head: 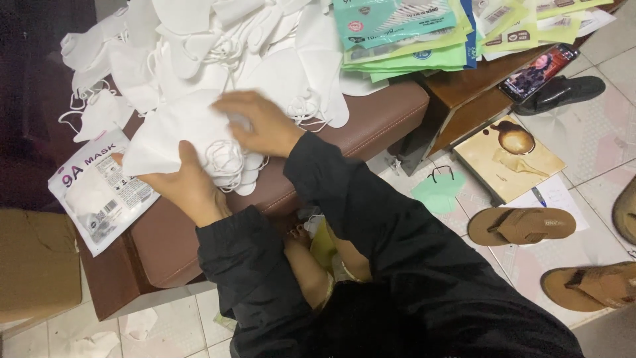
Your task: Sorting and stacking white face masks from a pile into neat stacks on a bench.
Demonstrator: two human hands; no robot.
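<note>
The left hand (pixel 189 189) grips a small stack of folded white face masks (pixel 179 136) from below, thumb on top, while the right hand (pixel 262 122) lies flat over the stack's far edge, fingers loosely curled and pressing the elastic ear loops (pixel 228 162) together. This looks like the squaring-up step: a bundle being gathered and evened out just above the brown padded surface (pixel 371 119). The next move seems to call for a firm pinch so the soft, slippery layers do not fan apart. Just left of the stack lies a flat white printed mask pouch (pixel 99 192), glossy plastic. Beyond the hands sprawls a loose heap of white masks (pixel 199 53), and teal and green packets (pixel 404 33) are stacked at the far right.
</note>
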